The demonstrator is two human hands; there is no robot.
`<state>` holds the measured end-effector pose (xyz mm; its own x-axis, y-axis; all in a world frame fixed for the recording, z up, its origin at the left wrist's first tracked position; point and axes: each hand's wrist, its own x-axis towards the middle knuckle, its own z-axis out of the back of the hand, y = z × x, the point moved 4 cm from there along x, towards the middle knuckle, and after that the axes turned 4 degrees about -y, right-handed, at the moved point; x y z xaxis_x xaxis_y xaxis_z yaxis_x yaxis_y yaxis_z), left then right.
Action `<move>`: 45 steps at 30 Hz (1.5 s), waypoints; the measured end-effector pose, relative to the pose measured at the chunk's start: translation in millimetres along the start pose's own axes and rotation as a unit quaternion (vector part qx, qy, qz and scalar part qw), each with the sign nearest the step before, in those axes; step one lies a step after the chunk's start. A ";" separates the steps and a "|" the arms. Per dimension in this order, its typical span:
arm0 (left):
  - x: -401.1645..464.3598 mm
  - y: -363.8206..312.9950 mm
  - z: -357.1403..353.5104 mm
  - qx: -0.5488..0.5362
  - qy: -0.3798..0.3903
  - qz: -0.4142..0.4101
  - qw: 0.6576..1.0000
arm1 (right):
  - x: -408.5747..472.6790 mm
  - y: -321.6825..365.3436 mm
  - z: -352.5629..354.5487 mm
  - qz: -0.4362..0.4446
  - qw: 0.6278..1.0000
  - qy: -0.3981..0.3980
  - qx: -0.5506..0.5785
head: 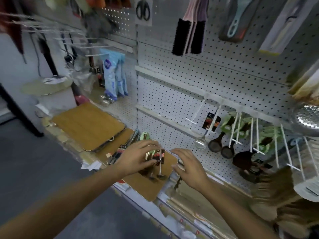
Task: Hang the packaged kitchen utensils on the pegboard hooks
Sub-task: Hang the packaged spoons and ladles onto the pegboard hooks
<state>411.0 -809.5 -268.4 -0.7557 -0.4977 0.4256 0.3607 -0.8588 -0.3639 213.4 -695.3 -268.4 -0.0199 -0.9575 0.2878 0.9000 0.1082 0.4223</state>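
Shop pegboard (215, 69) over shelf (198, 195) with boards; left hand (138, 159) pinches blurred packaged utensils (158, 159), right hand (189, 167) spread.

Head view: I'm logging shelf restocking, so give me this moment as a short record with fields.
left hand: grips packaged utensils above the boards
right hand: open, fingers spread, holds nothing
boards: wooden, lying on the shelf
pegboard: white, several bare hooks
already hung: dark ladles, scissors, brushes
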 end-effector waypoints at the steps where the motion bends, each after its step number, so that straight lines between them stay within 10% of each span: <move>1: -6.1 11.6 3.7 0.000 0.003 0.016 1.000 | 7.5 6.8 -7.6 0.006 1.000 0.008 0.000; 17: -65.8 231.0 -15.0 0.001 0.067 0.185 0.980 | 175.2 7.6 -199.7 0.013 0.985 0.171 0.010; 32: -36.1 470.4 -231.8 -0.083 0.138 0.329 0.931 | 287.5 -92.6 -472.1 -0.303 0.925 0.185 0.137; 45: 1.1 526.5 -345.9 -0.057 0.162 0.401 0.900 | 302.8 -176.5 -597.0 -0.515 0.823 0.088 0.222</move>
<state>411.0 -1220.1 -746.2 -0.4033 -0.8750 -0.2680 0.8168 -0.2122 -0.5365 308.6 -1164.0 -768.9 -0.5743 -0.6220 -0.5322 0.1970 -0.7361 0.6476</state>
